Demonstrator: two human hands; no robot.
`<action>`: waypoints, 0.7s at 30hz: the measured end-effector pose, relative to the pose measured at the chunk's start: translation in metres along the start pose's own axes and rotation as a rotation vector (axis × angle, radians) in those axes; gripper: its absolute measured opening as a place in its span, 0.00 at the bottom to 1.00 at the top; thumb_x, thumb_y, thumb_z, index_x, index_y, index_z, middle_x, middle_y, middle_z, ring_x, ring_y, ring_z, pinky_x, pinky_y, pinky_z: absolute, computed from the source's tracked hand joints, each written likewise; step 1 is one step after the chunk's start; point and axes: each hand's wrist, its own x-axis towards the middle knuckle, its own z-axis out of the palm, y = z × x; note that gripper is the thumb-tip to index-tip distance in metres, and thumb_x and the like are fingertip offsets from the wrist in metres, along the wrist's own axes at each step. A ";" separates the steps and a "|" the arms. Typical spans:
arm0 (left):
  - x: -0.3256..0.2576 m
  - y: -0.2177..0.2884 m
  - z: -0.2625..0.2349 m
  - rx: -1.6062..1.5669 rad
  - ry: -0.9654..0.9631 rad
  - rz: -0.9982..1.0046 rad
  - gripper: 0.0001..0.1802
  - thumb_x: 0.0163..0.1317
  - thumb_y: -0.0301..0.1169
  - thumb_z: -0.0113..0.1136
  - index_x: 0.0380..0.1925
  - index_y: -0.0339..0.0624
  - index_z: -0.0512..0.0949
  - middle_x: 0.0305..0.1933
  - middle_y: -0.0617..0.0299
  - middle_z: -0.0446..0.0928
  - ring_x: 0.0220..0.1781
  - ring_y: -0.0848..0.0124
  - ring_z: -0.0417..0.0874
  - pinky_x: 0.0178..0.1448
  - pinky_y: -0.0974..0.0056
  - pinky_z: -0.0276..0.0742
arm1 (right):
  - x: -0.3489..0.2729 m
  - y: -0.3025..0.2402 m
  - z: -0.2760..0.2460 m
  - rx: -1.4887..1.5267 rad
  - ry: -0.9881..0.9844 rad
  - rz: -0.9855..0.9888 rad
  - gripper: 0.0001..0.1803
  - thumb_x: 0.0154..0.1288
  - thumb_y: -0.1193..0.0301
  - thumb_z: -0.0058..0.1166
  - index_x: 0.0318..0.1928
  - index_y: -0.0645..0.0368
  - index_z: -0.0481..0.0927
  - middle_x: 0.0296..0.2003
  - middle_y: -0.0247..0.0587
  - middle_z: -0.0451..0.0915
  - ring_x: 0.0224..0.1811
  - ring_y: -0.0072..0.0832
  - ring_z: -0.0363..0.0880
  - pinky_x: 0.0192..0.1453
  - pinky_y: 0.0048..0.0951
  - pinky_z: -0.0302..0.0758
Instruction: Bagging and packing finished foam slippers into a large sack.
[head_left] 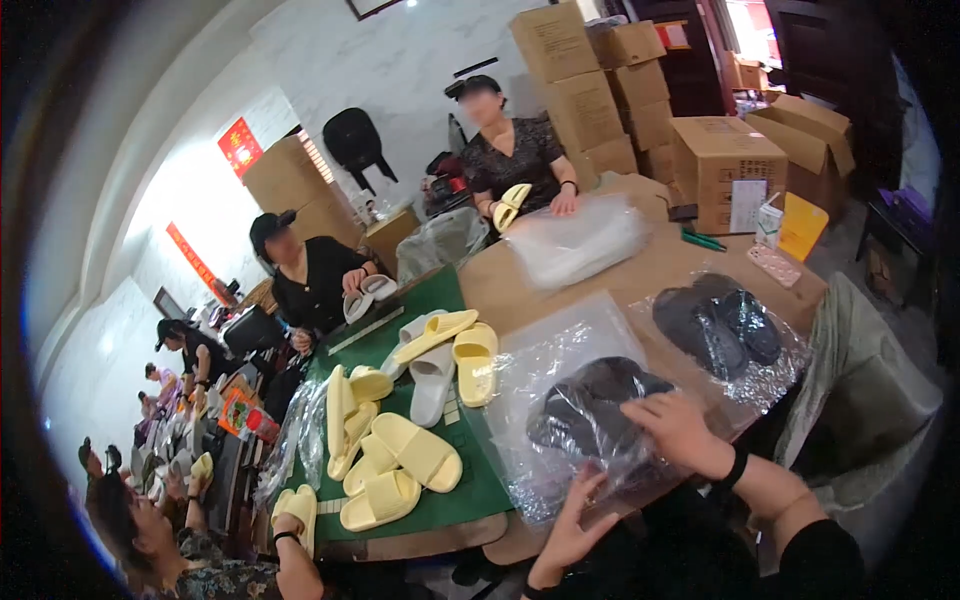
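Note:
A pair of dark grey slippers (590,405) lies inside a clear plastic bag (530,465) on the table in front of me. My right hand (680,432) is at the bag's right side, its fingers bent down onto the plastic by the slippers. At the bag's near edge, my left hand (575,525) has its thumb and fingers apart. Another bagged dark pair (715,325) rests farther to the right. Left of my bag, several pale yellow slippers (415,450) lie loosely piled with light grey slippers (432,385) on a green mat (400,525).
Across the table a person holds a yellow slipper (512,205) beside a stack of clear bags (580,240). Other people sit along the left. A phone (773,266), a drink carton (768,222) and a cardboard box (725,165) stand far right. A grey sack (860,400) hangs by the right edge.

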 end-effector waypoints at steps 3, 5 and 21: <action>0.003 -0.023 -0.031 0.426 0.106 0.065 0.35 0.56 0.37 0.64 0.62 0.40 0.64 0.66 0.37 0.59 0.71 0.46 0.57 0.71 0.52 0.53 | 0.029 0.024 -0.029 -0.035 0.096 -0.022 0.21 0.51 0.74 0.52 0.49 0.53 0.77 0.46 0.39 0.79 0.46 0.37 0.77 0.46 0.38 0.72; 0.008 -0.036 -0.044 1.143 0.228 -0.303 0.41 0.55 0.49 0.62 0.64 0.38 0.60 0.65 0.27 0.56 0.69 0.38 0.55 0.71 0.45 0.49 | 0.040 0.057 -0.035 -0.181 0.200 -0.018 0.23 0.50 0.76 0.51 0.51 0.53 0.76 0.47 0.40 0.79 0.47 0.38 0.77 0.49 0.38 0.72; 0.020 -0.084 -0.068 1.182 0.404 -0.353 0.48 0.52 0.59 0.60 0.65 0.39 0.60 0.67 0.29 0.53 0.70 0.39 0.53 0.70 0.40 0.49 | -0.005 0.199 -0.041 -0.589 -0.200 0.387 0.23 0.52 0.76 0.51 0.51 0.51 0.77 0.50 0.38 0.77 0.56 0.37 0.72 0.62 0.41 0.62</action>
